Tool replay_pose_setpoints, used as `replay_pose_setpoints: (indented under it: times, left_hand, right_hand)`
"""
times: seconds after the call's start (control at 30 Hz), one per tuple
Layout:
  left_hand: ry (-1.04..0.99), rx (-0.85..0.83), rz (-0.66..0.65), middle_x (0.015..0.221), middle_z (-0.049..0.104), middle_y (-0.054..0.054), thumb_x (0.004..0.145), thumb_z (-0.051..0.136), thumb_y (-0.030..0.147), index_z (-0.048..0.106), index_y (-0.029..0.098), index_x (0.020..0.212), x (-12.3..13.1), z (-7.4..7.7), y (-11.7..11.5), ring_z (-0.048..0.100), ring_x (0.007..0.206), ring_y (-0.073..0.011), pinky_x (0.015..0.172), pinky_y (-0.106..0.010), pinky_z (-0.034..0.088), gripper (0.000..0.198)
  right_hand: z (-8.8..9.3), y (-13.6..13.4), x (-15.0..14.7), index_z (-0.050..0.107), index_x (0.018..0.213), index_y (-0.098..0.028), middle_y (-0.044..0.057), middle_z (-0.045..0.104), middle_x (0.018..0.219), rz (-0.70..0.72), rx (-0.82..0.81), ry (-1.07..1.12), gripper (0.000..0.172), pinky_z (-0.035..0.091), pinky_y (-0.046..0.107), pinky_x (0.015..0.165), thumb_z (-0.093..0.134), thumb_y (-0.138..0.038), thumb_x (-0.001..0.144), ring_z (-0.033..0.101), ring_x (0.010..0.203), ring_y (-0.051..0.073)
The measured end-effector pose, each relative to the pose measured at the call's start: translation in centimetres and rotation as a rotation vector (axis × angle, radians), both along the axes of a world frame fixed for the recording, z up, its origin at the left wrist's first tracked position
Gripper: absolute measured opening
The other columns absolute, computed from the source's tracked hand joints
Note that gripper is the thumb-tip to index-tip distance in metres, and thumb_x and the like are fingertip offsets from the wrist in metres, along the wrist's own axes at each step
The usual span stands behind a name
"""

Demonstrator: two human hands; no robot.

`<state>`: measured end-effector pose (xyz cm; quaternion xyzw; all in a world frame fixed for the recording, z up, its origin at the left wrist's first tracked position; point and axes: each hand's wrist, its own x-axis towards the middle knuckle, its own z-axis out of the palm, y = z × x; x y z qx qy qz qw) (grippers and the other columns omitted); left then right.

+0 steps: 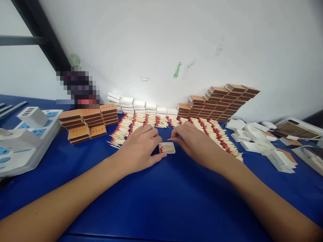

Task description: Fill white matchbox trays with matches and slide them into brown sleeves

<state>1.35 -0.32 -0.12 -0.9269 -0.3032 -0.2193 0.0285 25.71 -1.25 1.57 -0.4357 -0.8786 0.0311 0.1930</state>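
The right hand's [189,136] thumb and fingertips are pinched together on a match [169,139]; its thin stick lies roughly parallel to the desk's near edge, red tip toward the left edge. The left hand [140,146] holds the tray [170,153] at its left end, thumb along the near side, forefinger at the far-left corner, other fingers curled; I cannot tell whether they also grip a match. The tray sits upright near the middle of the desk [156,201], long axis running left to right, with sticks inside lying the same way, heads left.

Just beyond the hands, loose matches spread in rows, the left heap [124,127] and right heap [214,131] flanking them. White trays [140,105] and a stepped box stack [222,104] line the far edge. Left stands another box pile [87,121], then a power strip [46,134] by the left edge; empty trays [257,136] lie toward the right edge.
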Motion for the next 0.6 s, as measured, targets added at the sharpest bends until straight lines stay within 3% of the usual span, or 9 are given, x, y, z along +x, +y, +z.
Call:
replay_pose_setpoints:
  times: [0.2,0.6]
  left_hand:
    - [0.012,0.014,-0.003,0.099,0.069,-0.009,0.096,0.071,0.046,0.073,0.015,0.1,0.0,0.0,-0.1,0.061,0.1,-0.0274,0.089,-0.043,0.052,0.032]
    - [0.033,-0.014,0.012,0.098,0.068,-0.007,0.096,0.073,0.046,0.071,0.015,0.1,0.0,0.0,-0.1,0.062,0.101,-0.0273,0.089,-0.043,0.052,0.032]
  right_hand:
    - [-0.4,-0.9,-1.2,0.059,0.096,-0.021,0.006,0.067,0.092,0.114,0.041,-0.049,0.018,0.044,0.035,0.077,0.05,-0.006,0.103,0.055,0.089,0.023]
    - [-0.3,-1.2,-1.8,0.062,0.097,-0.021,0.006,0.07,0.091,0.145,-0.03,0.043,0.011,0.046,0.035,0.076,0.057,-0.017,0.105,0.059,0.091,0.023]
